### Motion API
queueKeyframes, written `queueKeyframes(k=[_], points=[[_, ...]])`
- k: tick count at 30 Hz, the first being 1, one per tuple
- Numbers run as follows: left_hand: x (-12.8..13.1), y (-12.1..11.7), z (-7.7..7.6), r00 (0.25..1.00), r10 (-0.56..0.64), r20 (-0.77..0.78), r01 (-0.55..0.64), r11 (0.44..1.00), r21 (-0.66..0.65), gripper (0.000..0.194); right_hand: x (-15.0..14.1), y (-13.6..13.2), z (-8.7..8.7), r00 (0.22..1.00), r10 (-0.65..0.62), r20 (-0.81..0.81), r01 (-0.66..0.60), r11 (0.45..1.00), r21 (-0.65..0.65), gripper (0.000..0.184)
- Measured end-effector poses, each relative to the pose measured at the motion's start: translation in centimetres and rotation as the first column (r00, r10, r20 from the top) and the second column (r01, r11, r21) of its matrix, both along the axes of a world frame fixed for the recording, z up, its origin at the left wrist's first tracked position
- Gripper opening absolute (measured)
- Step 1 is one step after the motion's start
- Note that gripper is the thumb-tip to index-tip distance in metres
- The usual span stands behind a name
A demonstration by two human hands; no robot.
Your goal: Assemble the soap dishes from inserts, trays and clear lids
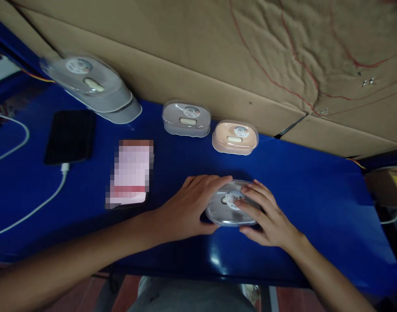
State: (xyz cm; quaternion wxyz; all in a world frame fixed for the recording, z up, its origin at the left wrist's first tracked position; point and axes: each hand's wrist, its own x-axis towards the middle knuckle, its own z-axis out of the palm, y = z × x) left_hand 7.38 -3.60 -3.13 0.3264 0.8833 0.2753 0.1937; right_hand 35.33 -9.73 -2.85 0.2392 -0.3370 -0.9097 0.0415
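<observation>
A grey oval soap box [218, 212] with a clear lid and a round white label lies low over the blue table, between my two hands. My left hand [195, 206] grips its left end, thumb at the near side and fingers along the far side. Around the right end curls my right hand [270, 212], with fingers across the lid beside the label and the thumb at the near edge. The box's underside is hidden. Beyond my hands stand a peach soap box [224, 130] and another grey soap box [172, 117], both with clear lids and labels.
At the back left, grey soap boxes [113, 102] are stacked. A dark phone [70, 136] with a white cable [60, 184] and a phone with a lit, blurred screen [131, 173] lie on the blue table [315, 195]. Brown cardboard [185, 47] walls the far edge.
</observation>
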Motion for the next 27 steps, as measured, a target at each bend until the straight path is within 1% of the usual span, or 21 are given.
queueKeyframes(k=[3, 9, 11, 13, 16, 18, 20, 23, 25, 26, 27], points=[[0.0, 0.1, 0.0, 1.000, 0.014, -0.004, -0.015, 1.000, -0.020, 0.109, 0.0, 0.0, -0.1, 1.000, -0.007, -0.003, 0.007, 1.000, -0.010, 0.053], [0.1, 0.2, 0.3, 0.998, 0.064, -0.017, -0.065, 0.993, -0.102, 0.112, 0.5, 0.1, -0.3, 0.997, -0.042, -0.068, 0.040, 0.999, -0.024, 0.064], [0.1, 0.2, 0.3, 0.997, 0.069, -0.038, -0.072, 0.993, -0.093, 0.113, 1.1, 0.2, -0.1, 0.992, -0.080, -0.097, 0.080, 0.997, -0.002, 0.064], [0.1, 0.2, 0.4, 0.996, 0.077, -0.051, -0.081, 0.993, -0.081, 0.114, 2.0, 0.3, 0.3, 0.978, -0.166, -0.126, 0.172, 0.984, 0.042, 0.062], [0.1, 0.3, 0.5, 0.995, 0.079, -0.060, -0.083, 0.994, -0.074, 0.108, 3.7, 0.7, 0.5, 0.924, -0.342, -0.169, 0.360, 0.929, 0.088, 0.061], [0.0, 0.4, 0.6, 0.995, 0.065, -0.073, -0.070, 0.995, -0.070, 0.101, 4.7, 1.2, 0.3, 0.865, -0.465, -0.186, 0.485, 0.871, 0.077, 0.060], [0.0, 0.4, 0.7, 0.995, 0.051, -0.086, -0.056, 0.996, -0.066, 0.096, 5.5, 1.9, -0.3, 0.805, -0.571, -0.161, 0.583, 0.811, 0.039, 0.057], [-0.1, 0.3, 0.7, 0.997, 0.025, -0.071, -0.028, 0.999, -0.044, 0.097, 6.0, 2.7, -1.4, 0.738, -0.674, -0.028, 0.674, 0.738, -0.011, 0.054], [-0.1, 0.2, 0.6, 0.999, -0.002, -0.047, 0.002, 1.000, -0.003, 0.098, 5.8, 2.9, -1.6, 0.699, -0.714, 0.051, 0.715, 0.699, -0.003, 0.054], [-0.1, 0.1, 0.6, 0.999, -0.014, -0.035, 0.015, 1.000, 0.025, 0.099, 5.5, 2.8, -1.6, 0.699, -0.712, 0.062, 0.714, 0.700, 0.001, 0.054], [-0.1, 0.0, 0.6, 1.000, -0.022, -0.022, 0.023, 0.998, 0.056, 0.099, 5.1, 2.6, -1.3, 0.725, -0.687, 0.051, 0.688, 0.725, -0.008, 0.054]])
